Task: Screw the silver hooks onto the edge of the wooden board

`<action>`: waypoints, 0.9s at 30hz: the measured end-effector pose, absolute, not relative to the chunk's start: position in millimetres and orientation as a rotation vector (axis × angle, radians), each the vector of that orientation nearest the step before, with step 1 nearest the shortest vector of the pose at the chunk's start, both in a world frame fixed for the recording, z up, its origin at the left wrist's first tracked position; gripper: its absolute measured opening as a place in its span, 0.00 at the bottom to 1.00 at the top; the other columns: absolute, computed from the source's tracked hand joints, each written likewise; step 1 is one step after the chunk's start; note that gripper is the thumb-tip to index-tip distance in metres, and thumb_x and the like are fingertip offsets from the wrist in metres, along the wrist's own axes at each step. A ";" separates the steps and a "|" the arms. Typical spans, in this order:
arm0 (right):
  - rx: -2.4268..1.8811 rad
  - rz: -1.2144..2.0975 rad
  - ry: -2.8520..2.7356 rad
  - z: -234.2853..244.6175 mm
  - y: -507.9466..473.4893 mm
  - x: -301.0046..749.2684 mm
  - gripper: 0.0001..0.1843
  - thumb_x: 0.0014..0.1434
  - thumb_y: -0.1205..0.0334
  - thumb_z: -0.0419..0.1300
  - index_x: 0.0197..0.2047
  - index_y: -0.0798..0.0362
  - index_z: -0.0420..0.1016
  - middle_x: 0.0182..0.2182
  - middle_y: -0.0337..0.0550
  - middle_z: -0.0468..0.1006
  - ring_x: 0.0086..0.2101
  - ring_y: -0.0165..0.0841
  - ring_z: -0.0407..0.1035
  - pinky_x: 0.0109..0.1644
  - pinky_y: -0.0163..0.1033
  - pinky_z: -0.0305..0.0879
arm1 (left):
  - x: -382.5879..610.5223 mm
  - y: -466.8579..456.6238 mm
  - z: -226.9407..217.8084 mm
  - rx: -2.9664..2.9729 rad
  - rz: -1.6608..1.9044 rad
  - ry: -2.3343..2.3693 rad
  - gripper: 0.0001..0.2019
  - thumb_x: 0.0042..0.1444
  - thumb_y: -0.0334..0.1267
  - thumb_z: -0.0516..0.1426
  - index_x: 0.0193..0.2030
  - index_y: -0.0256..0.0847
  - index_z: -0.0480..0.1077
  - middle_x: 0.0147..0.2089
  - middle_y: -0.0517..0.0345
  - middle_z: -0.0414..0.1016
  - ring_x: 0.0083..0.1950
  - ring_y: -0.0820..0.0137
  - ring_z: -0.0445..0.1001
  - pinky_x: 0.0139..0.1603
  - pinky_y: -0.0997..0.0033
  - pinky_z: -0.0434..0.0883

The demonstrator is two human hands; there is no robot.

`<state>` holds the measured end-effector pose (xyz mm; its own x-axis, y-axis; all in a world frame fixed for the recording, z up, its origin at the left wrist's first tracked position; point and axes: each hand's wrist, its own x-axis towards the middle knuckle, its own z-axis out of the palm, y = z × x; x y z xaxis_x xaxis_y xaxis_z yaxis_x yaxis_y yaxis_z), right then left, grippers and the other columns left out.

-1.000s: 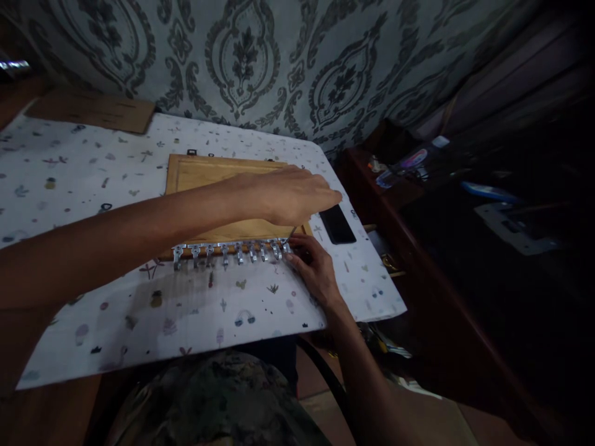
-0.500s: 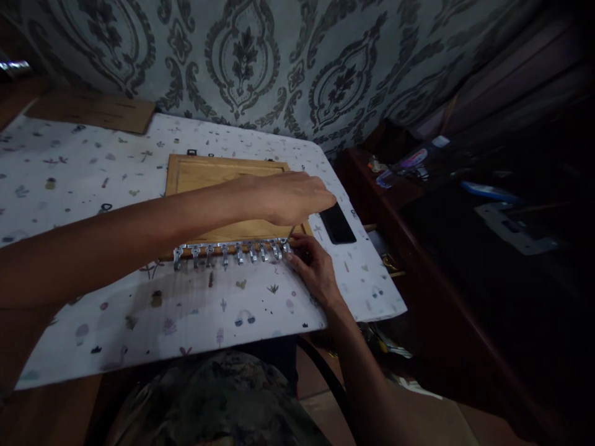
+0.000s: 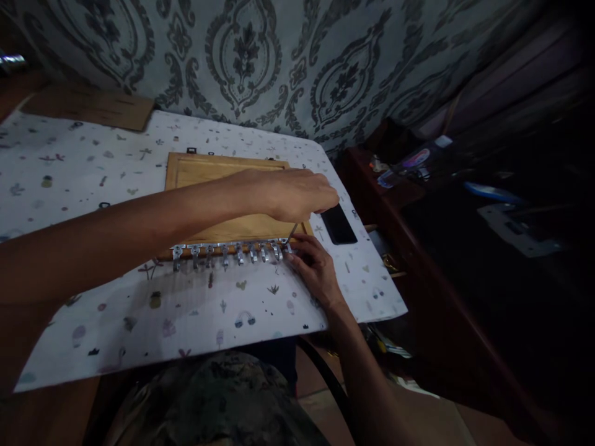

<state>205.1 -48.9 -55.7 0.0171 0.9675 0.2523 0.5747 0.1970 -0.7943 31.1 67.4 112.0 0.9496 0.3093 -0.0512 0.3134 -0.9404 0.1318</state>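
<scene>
A wooden board [image 3: 209, 173] lies on the patterned tablecloth [image 3: 69, 179]. Along its near edge runs a row of several shiny metal hooks [image 3: 227, 253]. My left hand [image 3: 297, 195] reaches across the board, fingers closed on a thin metal tool [image 3: 292, 232] whose tip points down at the rightmost hook. My right hand [image 3: 313, 266] rests on the cloth at the board's near right corner, its fingers curled against that last hook and steadying it.
A black phone [image 3: 338, 224] lies on the cloth just right of the board. A brown flat board [image 3: 88, 106] sits at the table's far left. Dark wooden furniture [image 3: 418, 266] with a bottle [image 3: 413, 161] and clutter stands to the right. Patterned wallpaper rises behind the table.
My left hand has shifted very slightly over the board's right end, with its fingers drawn in from the stretched-out pose of a second ago. The right hand has stayed at the last hook.
</scene>
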 end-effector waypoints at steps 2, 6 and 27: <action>-1.464 0.614 -1.655 -55.7 -48.5 205.0 0.14 0.61 0.47 0.66 0.43 0.47 0.83 0.55 0.49 0.77 0.40 0.37 0.75 0.42 0.46 0.75 | 30.4 68.7 113.0 2.944 -0.030 0.482 0.16 0.60 0.24 0.50 0.51 0.39 0.73 0.49 0.52 0.76 0.54 0.62 0.70 0.50 0.68 0.62; -1.450 0.589 -1.664 -55.1 -47.8 204.6 0.13 0.61 0.47 0.66 0.43 0.45 0.84 0.54 0.48 0.78 0.48 0.41 0.75 0.47 0.49 0.75 | 28.6 69.9 114.0 2.861 0.014 0.501 0.13 0.61 0.32 0.57 0.52 0.38 0.72 0.48 0.51 0.76 0.54 0.61 0.70 0.48 0.69 0.63; -1.440 0.598 -1.641 -57.3 -47.5 205.7 0.15 0.60 0.44 0.67 0.42 0.44 0.85 0.54 0.49 0.78 0.52 0.44 0.75 0.53 0.53 0.75 | 36.7 68.7 122.4 2.904 -0.149 0.447 0.14 0.57 0.28 0.55 0.49 0.41 0.74 0.47 0.54 0.75 0.53 0.60 0.72 0.51 0.67 0.65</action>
